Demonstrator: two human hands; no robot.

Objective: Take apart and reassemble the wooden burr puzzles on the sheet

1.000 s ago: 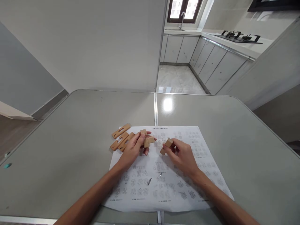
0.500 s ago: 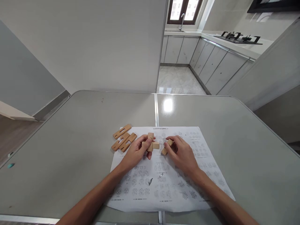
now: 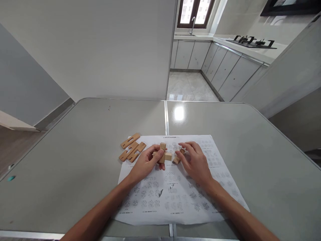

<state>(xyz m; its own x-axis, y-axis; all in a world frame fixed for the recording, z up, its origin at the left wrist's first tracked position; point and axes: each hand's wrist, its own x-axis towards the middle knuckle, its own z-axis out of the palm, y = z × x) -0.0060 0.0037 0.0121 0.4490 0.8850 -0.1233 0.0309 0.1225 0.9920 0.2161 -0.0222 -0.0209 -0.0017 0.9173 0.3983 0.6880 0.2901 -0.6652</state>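
Left hand (image 3: 144, 164) grips crossed puzzle pieces (image 3: 162, 155), right hand (image 3: 197, 162) pinches a wooden block (image 3: 178, 158). Looks light and stiff; grab the ends.

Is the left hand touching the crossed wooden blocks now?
Touching. The head view shows the left hand closed around the crossed wooden blocks; the right hand pinches a separate wooden block nearby.

Grey table (image 3: 75, 144), kitchen (image 3: 225, 63) w/ window (image 3: 194, 13).
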